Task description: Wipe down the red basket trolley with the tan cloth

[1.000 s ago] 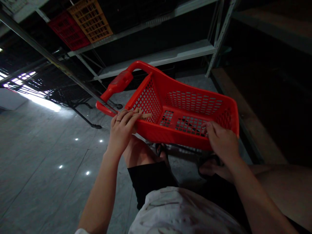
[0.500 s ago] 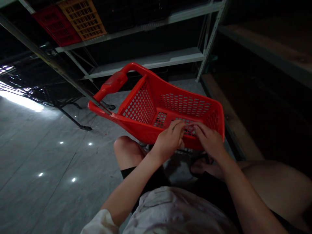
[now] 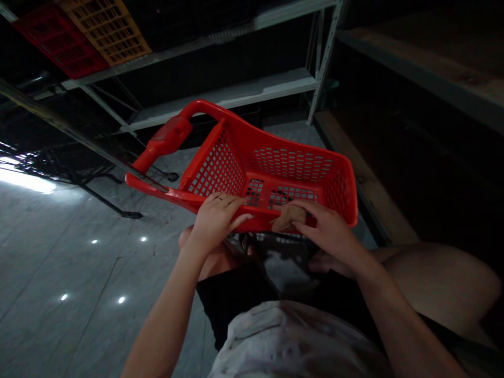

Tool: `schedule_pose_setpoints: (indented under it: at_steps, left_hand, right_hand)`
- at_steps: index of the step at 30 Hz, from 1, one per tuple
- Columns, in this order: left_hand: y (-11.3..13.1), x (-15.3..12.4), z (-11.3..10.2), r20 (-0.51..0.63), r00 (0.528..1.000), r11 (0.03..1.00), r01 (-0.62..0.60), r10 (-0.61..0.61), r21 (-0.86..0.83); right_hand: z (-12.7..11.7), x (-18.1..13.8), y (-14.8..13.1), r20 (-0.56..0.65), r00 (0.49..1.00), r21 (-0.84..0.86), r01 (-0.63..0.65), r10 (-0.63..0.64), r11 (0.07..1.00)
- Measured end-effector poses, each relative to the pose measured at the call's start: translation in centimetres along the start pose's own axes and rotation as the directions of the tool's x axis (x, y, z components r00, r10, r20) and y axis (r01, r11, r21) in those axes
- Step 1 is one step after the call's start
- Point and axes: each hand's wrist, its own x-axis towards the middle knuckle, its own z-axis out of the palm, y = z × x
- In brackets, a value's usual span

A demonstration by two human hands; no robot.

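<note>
A red plastic shopping basket (image 3: pixel 293 164) with perforated walls and a long handle (image 3: pixel 163 142) sits tilted in front of my knees. My left hand (image 3: pixel 214 218) rests on its near rim, fingers stretched flat over the edge. My right hand (image 3: pixel 325 231) is closed on a small brownish object (image 3: pixel 289 216), perhaps a cloth or pad, pressed against the basket's near rim. I am crouched, with both knees showing below the basket.
Grey metal shelving (image 3: pixel 228 97) runs behind the basket, with a red crate (image 3: pixel 59 37) and an orange crate (image 3: pixel 104 23) up top. A wooden-edged shelf (image 3: pixel 366 178) stands at right. Grey tiled floor (image 3: pixel 71 252) stretches left, with a dark metal rack foot (image 3: pixel 129 214).
My left hand went from the basket's left corner to meet the right hand, then back left along the near rim. The brownish object passed from the left hand into the right. The view shifted left.
</note>
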Motion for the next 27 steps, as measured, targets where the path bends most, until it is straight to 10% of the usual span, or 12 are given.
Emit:
schedule_pose_setpoints:
  at_steps: [5,11,21,27]
  left_hand:
    - [-0.1,0.3,1.1,-0.1,0.994,0.999,0.035,-0.033,0.025]
    - [0.1,0.9,1.8,-0.138,0.99,0.999,0.042,-0.04,0.017]
    - [-1.4,1.1,2.0,-0.137,0.99,0.999,0.05,-0.046,0.022]
    - [-2.1,2.1,2.0,-0.094,0.994,0.998,0.057,-0.057,-0.003]
  right_hand:
    - [1.6,-1.2,-1.3,-0.218,0.969,-0.218,0.065,-0.113,0.974]
    - [6.3,2.0,-5.3,-0.07,0.95,-0.526,0.225,-0.305,0.821]
    - [-2.2,-5.4,5.6,-0.085,0.959,-0.532,0.185,-0.269,0.827]
    - [0.7,-3.3,4.0,-0.219,0.945,-0.577,0.074,-0.241,0.814]
